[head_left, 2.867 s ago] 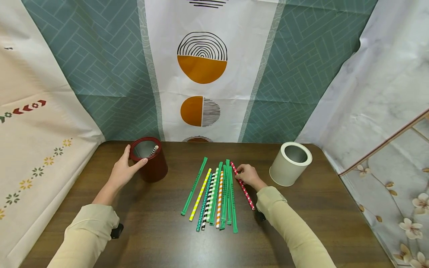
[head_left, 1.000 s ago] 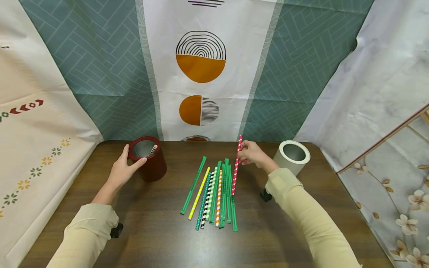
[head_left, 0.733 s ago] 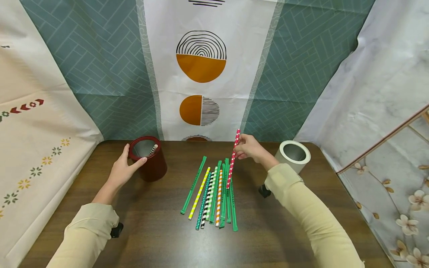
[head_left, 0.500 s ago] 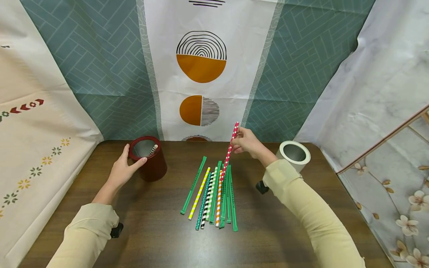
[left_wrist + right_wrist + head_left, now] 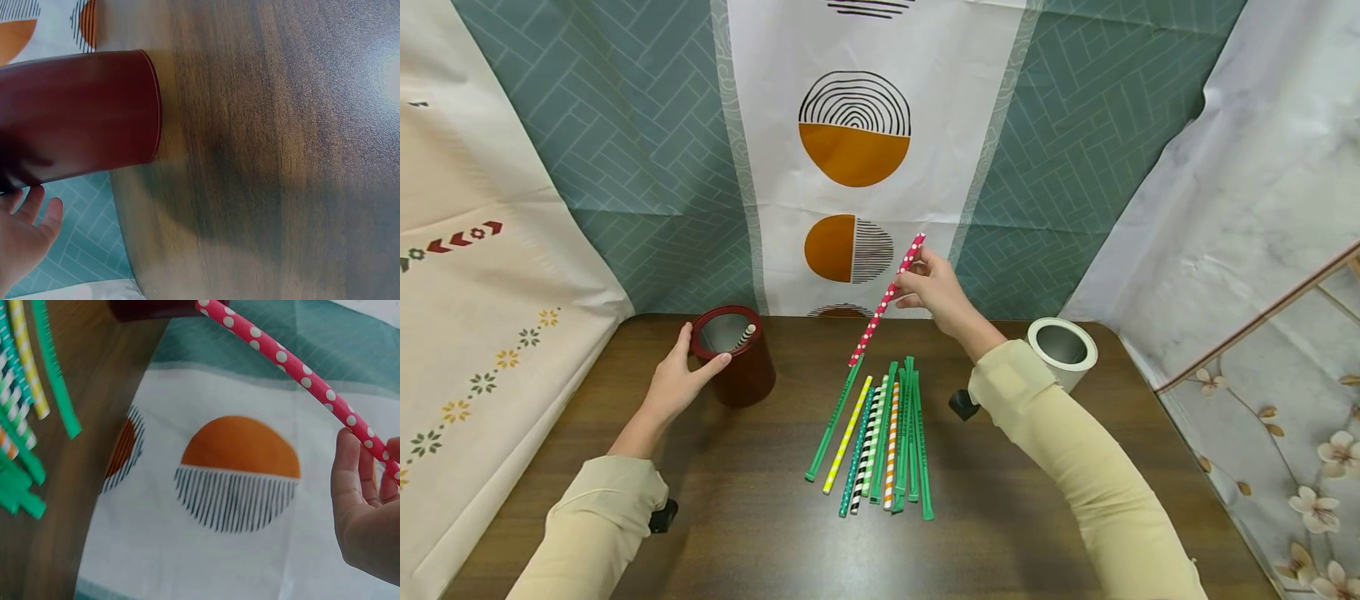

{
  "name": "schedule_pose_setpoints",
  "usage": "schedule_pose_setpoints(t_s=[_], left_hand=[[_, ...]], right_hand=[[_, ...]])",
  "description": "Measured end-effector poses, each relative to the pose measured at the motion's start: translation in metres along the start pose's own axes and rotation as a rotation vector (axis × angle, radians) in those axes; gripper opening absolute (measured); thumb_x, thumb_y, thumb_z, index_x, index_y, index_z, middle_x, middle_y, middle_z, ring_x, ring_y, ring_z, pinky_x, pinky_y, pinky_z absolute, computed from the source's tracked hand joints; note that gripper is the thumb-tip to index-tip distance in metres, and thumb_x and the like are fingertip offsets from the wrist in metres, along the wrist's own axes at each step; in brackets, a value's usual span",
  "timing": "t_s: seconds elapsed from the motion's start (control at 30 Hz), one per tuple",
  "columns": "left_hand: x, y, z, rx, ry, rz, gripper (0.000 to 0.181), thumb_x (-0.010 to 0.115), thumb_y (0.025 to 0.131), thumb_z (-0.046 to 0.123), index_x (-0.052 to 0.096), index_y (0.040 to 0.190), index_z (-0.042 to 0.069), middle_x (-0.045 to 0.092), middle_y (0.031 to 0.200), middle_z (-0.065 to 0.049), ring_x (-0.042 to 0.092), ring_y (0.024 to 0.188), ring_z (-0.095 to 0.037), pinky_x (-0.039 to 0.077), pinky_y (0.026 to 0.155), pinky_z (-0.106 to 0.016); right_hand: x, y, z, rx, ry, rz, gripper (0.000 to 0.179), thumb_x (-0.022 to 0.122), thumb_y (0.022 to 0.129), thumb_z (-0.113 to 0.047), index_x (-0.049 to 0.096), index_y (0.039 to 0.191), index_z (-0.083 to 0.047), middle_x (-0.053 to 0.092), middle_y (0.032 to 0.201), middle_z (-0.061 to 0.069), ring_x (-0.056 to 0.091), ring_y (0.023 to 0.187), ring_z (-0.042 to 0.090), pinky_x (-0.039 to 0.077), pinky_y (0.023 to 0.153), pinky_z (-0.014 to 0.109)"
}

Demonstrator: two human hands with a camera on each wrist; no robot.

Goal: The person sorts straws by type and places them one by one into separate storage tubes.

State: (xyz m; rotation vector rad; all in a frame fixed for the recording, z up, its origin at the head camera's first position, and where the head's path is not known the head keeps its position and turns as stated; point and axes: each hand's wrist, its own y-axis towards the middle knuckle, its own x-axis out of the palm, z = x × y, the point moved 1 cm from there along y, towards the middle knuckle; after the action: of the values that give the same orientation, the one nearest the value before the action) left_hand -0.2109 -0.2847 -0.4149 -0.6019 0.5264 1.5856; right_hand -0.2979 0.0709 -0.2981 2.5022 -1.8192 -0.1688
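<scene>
A pink paper straw with white dots [image 5: 887, 298] slants in the air, pinched near its upper end between the thumb and fingers of my right hand [image 5: 936, 287]. Its lower end points down left and overlaps the tip of a green-wrapped straw [image 5: 837, 417] in the head view. At the left, my left hand [image 5: 673, 379] spans the near-left side of a dark red cup [image 5: 743, 375], thumb and fingers set at its rim. Inside that cup leans a black-and-white striped straw [image 5: 747, 334]. The left wrist view shows fingers [image 5: 50, 219] against the cup's side.
Mid-table lies a loose row of straws: yellow [image 5: 848, 435], teal, striped orange [image 5: 891, 450] and several in green wrappers [image 5: 923, 450]. A cream cup [image 5: 1060, 350] stands at the right, partly behind the right sleeve. A patterned cloth [image 5: 857, 250] hangs along the table's back edge.
My right hand has picked the pink dotted straw off the table, raised it and carried it leftward, with its lower end swinging left. The left hand stays at the dark red cup.
</scene>
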Motion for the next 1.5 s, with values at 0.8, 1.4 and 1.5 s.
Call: schedule_pose_setpoints(t_s=[0.8, 1.4, 1.5], left_hand=[[0.001, 0.001, -0.002, 0.000, -0.007, -0.002, 0.093, 0.050, 0.083, 0.052, -0.011, 0.142, 0.014, 0.000, 0.147, -0.018, 0.007, 0.132, -0.044, 0.016, 0.098, -0.064], [0.001, 0.002, -0.004, -0.005, -0.005, 0.001, 0.093, 0.050, 0.083, 0.052, -0.012, 0.141, 0.015, 0.000, 0.147, -0.018, 0.007, 0.132, -0.044, 0.016, 0.099, -0.063], [0.001, 0.002, -0.003, -0.002, -0.008, 0.004, 0.093, 0.051, 0.083, 0.052, -0.011, 0.142, 0.014, 0.001, 0.147, -0.018, 0.007, 0.132, -0.043, 0.016, 0.099, -0.063]], right_hand=[[0.085, 0.011, 0.003, -0.107, 0.245, 0.069, 0.015, 0.055, 0.083, 0.002, 0.046, 0.093, -0.004, 0.054, 0.077, 0.000, 0.060, 0.066, 0.010, 0.054, 0.063, 0.028], [0.135, 0.019, 0.034, -0.111, 0.130, 0.113, 0.016, 0.060, 0.079, 0.001, 0.051, 0.093, 0.004, 0.059, 0.085, 0.015, 0.058, 0.070, 0.011, 0.053, 0.070, 0.029], [0.142, 0.020, 0.038, -0.140, 0.044, 0.105, 0.016, 0.060, 0.080, 0.000, 0.053, 0.093, 0.006, 0.060, 0.090, 0.021, 0.060, 0.074, 0.020, 0.052, 0.066, 0.022]])
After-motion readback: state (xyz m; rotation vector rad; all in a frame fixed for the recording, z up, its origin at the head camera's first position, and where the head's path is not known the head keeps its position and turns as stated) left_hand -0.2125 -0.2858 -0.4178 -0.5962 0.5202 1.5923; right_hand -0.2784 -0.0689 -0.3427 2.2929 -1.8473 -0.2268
